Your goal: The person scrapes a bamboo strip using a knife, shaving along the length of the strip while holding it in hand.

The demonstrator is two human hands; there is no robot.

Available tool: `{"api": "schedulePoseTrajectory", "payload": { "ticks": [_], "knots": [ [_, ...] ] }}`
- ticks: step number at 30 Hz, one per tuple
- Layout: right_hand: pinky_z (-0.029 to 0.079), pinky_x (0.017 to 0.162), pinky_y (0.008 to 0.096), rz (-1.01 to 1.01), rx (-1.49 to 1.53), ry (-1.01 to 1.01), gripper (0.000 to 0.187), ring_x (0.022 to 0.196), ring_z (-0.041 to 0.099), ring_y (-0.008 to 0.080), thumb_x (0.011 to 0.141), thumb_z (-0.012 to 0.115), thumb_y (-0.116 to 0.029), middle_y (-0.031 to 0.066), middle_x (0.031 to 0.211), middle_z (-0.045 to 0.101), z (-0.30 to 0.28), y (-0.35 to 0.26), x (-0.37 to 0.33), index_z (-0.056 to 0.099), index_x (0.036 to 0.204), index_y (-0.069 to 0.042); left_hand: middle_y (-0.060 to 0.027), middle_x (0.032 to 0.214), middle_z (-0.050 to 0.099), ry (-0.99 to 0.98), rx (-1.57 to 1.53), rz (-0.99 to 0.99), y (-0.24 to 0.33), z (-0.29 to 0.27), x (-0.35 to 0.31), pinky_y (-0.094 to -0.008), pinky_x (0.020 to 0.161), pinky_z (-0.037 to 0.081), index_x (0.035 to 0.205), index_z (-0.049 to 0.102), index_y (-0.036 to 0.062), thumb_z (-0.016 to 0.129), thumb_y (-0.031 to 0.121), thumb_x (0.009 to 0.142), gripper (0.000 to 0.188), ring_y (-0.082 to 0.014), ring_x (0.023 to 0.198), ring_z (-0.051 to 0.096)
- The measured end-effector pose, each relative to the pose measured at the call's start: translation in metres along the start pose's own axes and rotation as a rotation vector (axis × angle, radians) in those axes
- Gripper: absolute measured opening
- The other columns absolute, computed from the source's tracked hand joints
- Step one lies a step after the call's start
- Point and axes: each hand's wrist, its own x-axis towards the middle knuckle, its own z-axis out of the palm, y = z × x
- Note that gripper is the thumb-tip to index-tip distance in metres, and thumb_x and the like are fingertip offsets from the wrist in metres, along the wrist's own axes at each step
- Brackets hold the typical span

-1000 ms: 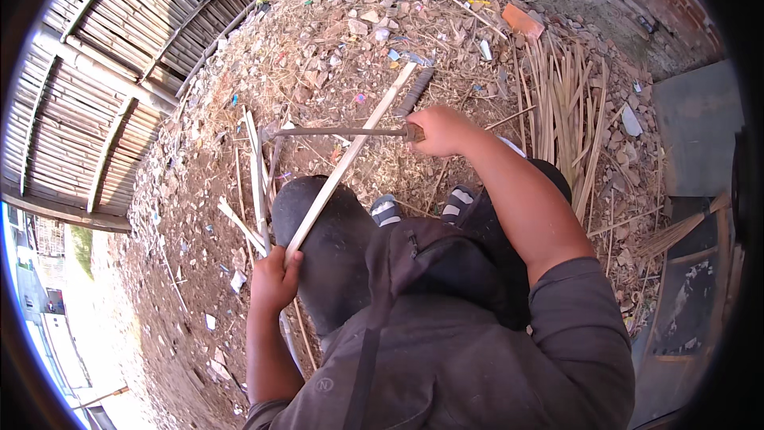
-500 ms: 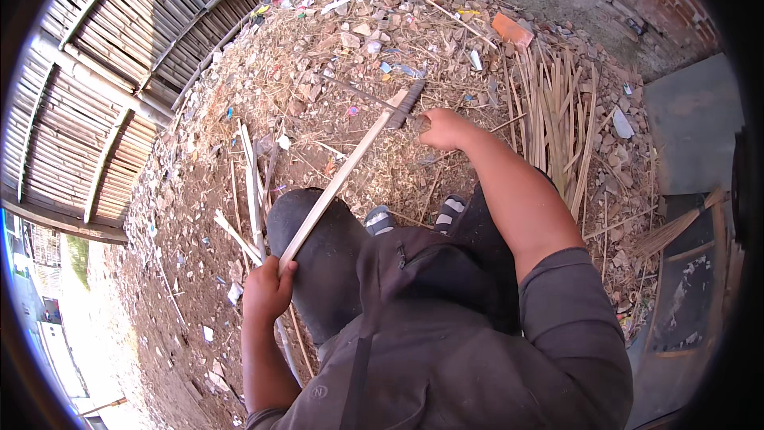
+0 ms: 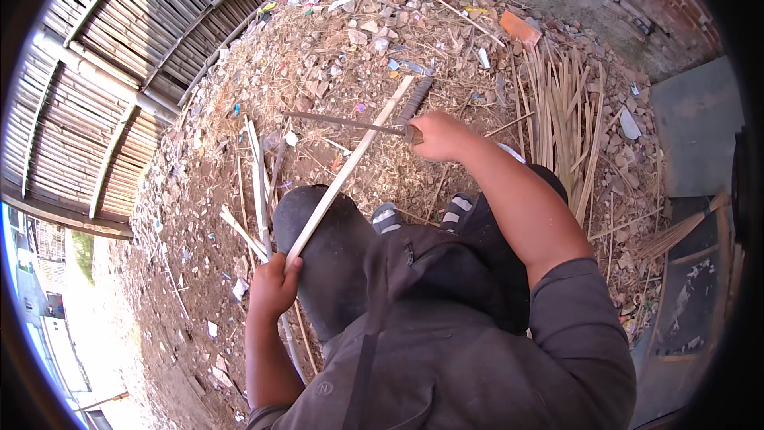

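My left hand (image 3: 273,285) is closed round the near end of a long pale bamboo strip (image 3: 337,183). The strip slants up and right across my left knee. In my right hand (image 3: 439,136) is the handle of a long, thin-bladed knife (image 3: 338,120). Its dark blade points left and crosses the strip in its upper part. Close to the strip's far end, a dark ribbed rod-like piece (image 3: 415,101) lies at a slant; its lower end is near my right hand. Whether the strip rests on it I cannot tell.
Split bamboo strips (image 3: 557,111) lie heaped on the right, and a few more (image 3: 259,183) beside my left knee. Shavings, rubble and litter cover the ground. A brick (image 3: 520,29) lies near the back wall. A bamboo fence (image 3: 103,72) stands left, a grey panel (image 3: 694,127) right.
My right hand and the knife have come a little nearer to me along the strip, and the blade now lies flatter across it. My left hand keeps its hold on the strip.
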Motion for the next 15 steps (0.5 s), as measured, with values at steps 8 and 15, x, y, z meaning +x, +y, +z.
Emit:
{"api": "schedulePoseTrajectory", "payload": {
  "ticks": [8,15],
  "knots": [
    [0.054,0.078,0.047,0.016,0.168,0.252,0.032,0.088,0.068,0.0367,0.075,0.068,-0.023,0.018,0.09,0.07,0.002,0.027,0.005,0.069,0.103,-0.008,-0.018,0.068,0.058,-0.174,-0.246,-0.041,-0.015,-0.008,0.013,-0.0401,0.066,0.046,0.085,0.057,-0.0025,0.047,0.042,0.105,0.05,-0.0272,0.066,0.056],
    [0.053,0.074,0.0444,-0.206,-0.154,-0.032,0.03,0.083,0.067,0.0362,0.074,0.07,-0.025,0.0186,0.088,0.069,0.01,-0.021,-0.002,0.067,0.096,-0.004,-0.021,0.067,0.057,-0.141,-0.189,-0.02,-0.01,-0.01,0.007,-0.0428,0.065,0.046,0.085,0.057,-0.0028,0.045,0.043,0.105,0.051,-0.0336,0.063,0.056]
  ]
}}
